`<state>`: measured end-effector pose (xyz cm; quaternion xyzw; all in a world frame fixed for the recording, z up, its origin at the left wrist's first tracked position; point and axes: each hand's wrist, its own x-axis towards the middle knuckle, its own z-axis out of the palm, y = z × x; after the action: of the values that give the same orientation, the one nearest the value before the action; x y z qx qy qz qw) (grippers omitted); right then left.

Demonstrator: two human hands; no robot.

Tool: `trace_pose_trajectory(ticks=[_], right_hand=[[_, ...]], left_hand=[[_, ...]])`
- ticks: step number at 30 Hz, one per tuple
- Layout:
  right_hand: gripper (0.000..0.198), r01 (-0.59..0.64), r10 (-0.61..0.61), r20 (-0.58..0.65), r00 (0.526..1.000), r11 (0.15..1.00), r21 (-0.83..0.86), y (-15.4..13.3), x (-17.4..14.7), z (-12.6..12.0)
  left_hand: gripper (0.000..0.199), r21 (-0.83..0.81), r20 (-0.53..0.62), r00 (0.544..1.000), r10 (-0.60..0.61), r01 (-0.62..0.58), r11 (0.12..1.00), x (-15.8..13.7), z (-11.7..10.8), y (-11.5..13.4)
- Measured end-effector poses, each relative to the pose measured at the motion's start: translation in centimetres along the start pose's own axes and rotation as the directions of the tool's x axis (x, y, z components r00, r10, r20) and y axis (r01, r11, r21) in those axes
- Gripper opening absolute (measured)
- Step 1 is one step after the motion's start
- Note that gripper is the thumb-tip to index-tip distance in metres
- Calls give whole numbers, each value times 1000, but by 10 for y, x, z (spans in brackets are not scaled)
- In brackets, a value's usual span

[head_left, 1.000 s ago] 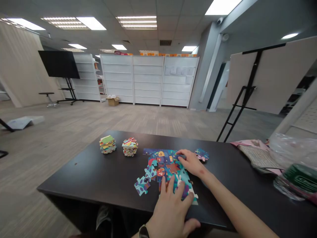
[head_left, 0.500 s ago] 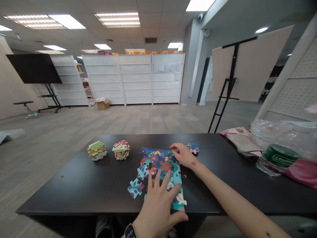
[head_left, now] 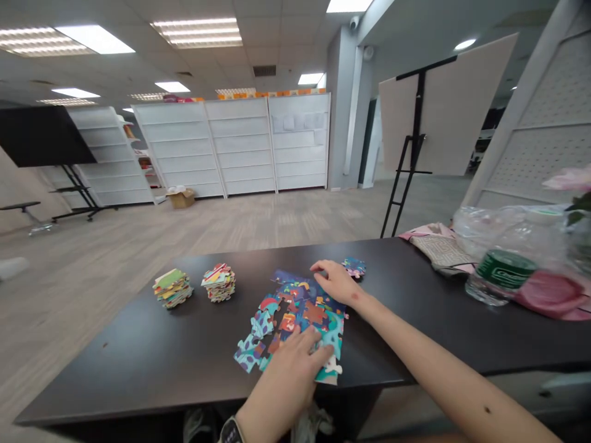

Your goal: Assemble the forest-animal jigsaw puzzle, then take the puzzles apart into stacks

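A colourful jigsaw puzzle (head_left: 314, 312) lies on the dark table, partly broken up, with gaps between pieces in its middle and left parts. My left hand (head_left: 295, 360) presses on its lower part, fingers bent but apart, covering several pieces. Over the upper right corner rests my right hand (head_left: 337, 284), palm down with fingers reaching left and apart from the thumb; what lies under it is hidden. Some blue leaf-patterned pieces (head_left: 249, 352) lie at the puzzle's lower left. Just beyond my right hand is a small pile of puzzle pieces (head_left: 354, 267).
Two stacks of puzzle pieces, a left stack (head_left: 172, 289) and a right stack (head_left: 218, 283), stand on the table's left half. At the right are a plastic bottle with a green label (head_left: 504, 271), a patterned cloth bag (head_left: 438, 249) and clear plastic wrapping. An easel board (head_left: 455, 117) stands behind.
My left hand's spread fingers have bent and drawn together on the puzzle. Pieces have shifted, gaps have opened, and the top strip has tilted. My right hand stays at the upper right. The view has turned slightly.
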<state>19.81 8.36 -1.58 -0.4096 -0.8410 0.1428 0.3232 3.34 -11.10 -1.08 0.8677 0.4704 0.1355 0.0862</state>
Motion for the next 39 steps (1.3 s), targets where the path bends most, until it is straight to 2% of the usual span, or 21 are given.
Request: trace_pose_trajectory(ticks=[4,7,10,12,14,17,20,24,28,31,34,39], right_hand=[[21,-2,2,6,1000,1000,4,-1,0,-2],[22,-13,13,3,1000,1000,5,1,0,-4],[24,-29,29,-6,1000,1000,2,5,1,-5],[24,-35,35,-4,999,999,-2,7,1,-6],[23,-35,35,4,999,999,-9,8,1,-5],[23,-29,30,21,999,999,-27,8,2,-4],[23,-21,24,43,999,998,-63,8,2,-4],[23,-5,17,73,997,987,-159,7,-1,-7],[22,-72,91,55,994,956,-285,6,-9,-4],[18,-165,180,11,984,924,-346,3,-14,5],[24,-224,239,2,971,912,-344,2,-15,11],[35,-219,239,49,970,939,-264,4,-8,5]], left_hand=[[73,-128,-23,1000,11,-13,992,10,-10,-16],[77,-183,-100,992,-79,59,981,17,-13,-25],[65,-87,-173,969,-178,165,982,22,-20,-35],[51,14,-179,959,-219,225,974,23,-24,-43],[45,101,-172,951,-255,275,956,23,-25,-51],[57,199,-173,945,-277,309,930,22,-23,-62],[63,207,-197,939,-282,321,924,18,-23,-68],[52,146,-253,915,-315,358,922,3,-32,-64],[19,38,-225,904,-362,380,924,-20,-30,-44],[21,-34,-235,885,-403,407,913,-32,-14,-31],[22,-43,-253,881,-400,403,914,-33,-1,-27],[22,-60,-263,884,-385,383,922,-25,-2,-24]])
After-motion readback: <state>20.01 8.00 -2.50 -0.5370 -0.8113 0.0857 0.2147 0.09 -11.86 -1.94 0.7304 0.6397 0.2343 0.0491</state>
